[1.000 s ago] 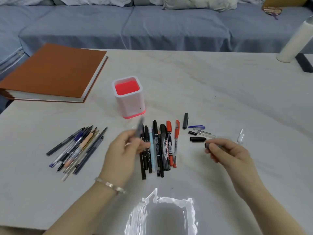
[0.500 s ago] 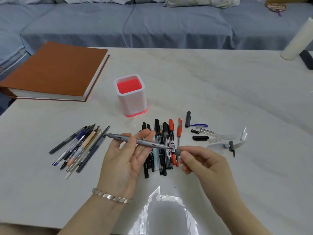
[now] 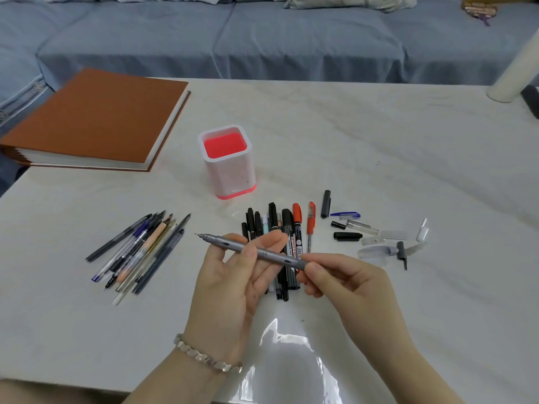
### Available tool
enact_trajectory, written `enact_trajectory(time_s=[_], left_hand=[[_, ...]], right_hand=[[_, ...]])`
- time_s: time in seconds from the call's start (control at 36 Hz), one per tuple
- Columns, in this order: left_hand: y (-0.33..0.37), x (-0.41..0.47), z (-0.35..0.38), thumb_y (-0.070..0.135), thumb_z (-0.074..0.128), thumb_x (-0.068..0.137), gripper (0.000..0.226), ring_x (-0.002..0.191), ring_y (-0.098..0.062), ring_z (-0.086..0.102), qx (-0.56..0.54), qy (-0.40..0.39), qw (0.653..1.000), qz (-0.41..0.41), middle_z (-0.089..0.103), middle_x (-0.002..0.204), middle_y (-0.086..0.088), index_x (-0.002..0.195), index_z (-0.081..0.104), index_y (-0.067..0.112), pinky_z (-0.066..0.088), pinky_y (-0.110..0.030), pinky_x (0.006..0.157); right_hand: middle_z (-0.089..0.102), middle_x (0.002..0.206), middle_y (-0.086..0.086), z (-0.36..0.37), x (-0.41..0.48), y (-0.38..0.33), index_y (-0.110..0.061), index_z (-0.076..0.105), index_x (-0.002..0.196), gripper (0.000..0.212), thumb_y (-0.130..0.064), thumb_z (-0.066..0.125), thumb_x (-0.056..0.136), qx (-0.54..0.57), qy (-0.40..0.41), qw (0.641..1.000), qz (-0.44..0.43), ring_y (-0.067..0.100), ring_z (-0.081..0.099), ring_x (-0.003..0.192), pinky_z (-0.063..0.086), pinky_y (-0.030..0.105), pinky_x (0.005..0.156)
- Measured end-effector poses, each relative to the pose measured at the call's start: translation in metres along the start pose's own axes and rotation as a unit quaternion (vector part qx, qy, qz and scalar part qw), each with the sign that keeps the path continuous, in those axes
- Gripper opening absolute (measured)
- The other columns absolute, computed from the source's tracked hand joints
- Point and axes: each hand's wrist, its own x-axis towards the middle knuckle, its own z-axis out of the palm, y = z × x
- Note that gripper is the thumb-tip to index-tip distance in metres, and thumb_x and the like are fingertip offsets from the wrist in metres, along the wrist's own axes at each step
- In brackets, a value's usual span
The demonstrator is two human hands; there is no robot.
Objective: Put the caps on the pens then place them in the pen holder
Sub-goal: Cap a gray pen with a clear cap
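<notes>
Left hand (image 3: 230, 287) is lying palm-up above the table, gripping a slim grey metal-look pen (image 3: 271, 256) between thumb and fingers. The pen is hanging off the surface, nearly level, with its bare fine tip (image 3: 196, 235) pointing left.

Right hand (image 3: 350, 284) is pinching the pen's right end between thumb and curled fingers. That end is sitting hidden under the fingertips, so I cannot tell whether a cap is on it.

The square white pen holder with red interior and red base (image 3: 233, 176) is standing upright on the pale marble-pattern table (image 3: 379, 147), just beyond the hands. No pens are showing above its rim.

A row of capped black, pale blue and red markers and pens (image 3: 287, 225) is lying side by side between holder and hands, partly hidden by the fingers.

A fan of uncapped thin pens (image 3: 137, 252) is lying well to the left, tips pointing up-right.

Loose black, blue, clear and white caps (image 3: 347, 236) are lying scattered right of the marker row.

A thick brown-covered book (image 3: 96, 121) is lying flat at the far left corner. A silver link bracelet (image 3: 204, 357) is sitting on the left wrist. A blue-grey fabric sofa (image 3: 262, 39) is running behind the table.
</notes>
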Motion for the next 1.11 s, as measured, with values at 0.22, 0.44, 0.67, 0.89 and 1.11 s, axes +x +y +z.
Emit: enact_trajectory(time_s=[0.22,0.44,0.67,0.89,1.11], left_hand=[[-0.009,-0.003,0.002,0.001,0.031,0.092,0.017,0.085,-0.018,0.07,0.022,-0.037,0.999,0.014,0.073,0.083,-0.012,0.082,0.04,0.012,0.055,-0.018,0.065],[-0.016,0.013,0.006,0.003,0.039,0.091,0.012,0.075,-0.022,0.071,0.088,-0.037,0.995,0.0,0.072,0.074,-0.012,0.082,0.045,0.009,0.058,-0.023,0.063],[-0.016,0.033,0.008,0.014,0.048,0.09,0.019,0.036,-0.007,0.041,0.292,0.002,0.956,0.025,0.049,0.048,0.005,0.084,0.066,0.016,0.039,-0.019,0.035],[-0.016,0.029,-0.004,0.013,0.056,0.086,0.013,0.034,-0.004,0.039,0.38,-0.035,0.924,0.018,0.061,0.048,0.007,0.082,0.066,0.02,0.031,-0.012,0.034],[-0.017,0.026,-0.01,0.011,0.058,0.084,0.011,0.034,-0.004,0.041,0.394,-0.044,0.918,0.005,0.063,0.048,0.005,0.085,0.067,0.017,0.034,-0.01,0.035]], right_hand=[[0.07,0.057,-0.003,-0.006,0.001,0.005,-0.02,0.07,0.075,0.027,0.006,0.062,0.077,-0.042,0.001,0.998,-0.041,0.001,0.06,0.05,0.047,0.009,0.055],[0.069,0.057,-0.003,-0.019,0.012,0.014,-0.023,0.07,0.076,0.023,-0.004,0.06,0.083,-0.095,-0.028,0.995,0.019,0.004,0.06,0.05,0.047,0.01,0.054],[0.064,0.072,-0.003,-0.09,0.026,0.025,-0.016,0.069,0.082,0.011,-0.013,0.059,0.084,-0.432,0.152,0.888,-0.051,0.016,0.058,0.068,0.042,0.016,0.064],[0.047,0.089,0.002,-0.123,0.053,0.047,-0.018,0.063,0.101,0.017,-0.019,0.054,0.087,-0.539,0.14,0.83,0.039,0.025,0.053,0.079,0.035,0.027,0.069],[0.055,0.078,0.003,-0.12,0.052,0.05,-0.01,0.067,0.082,0.01,-0.018,0.061,0.084,-0.54,0.15,0.828,0.023,0.023,0.05,0.076,0.033,0.028,0.065]])
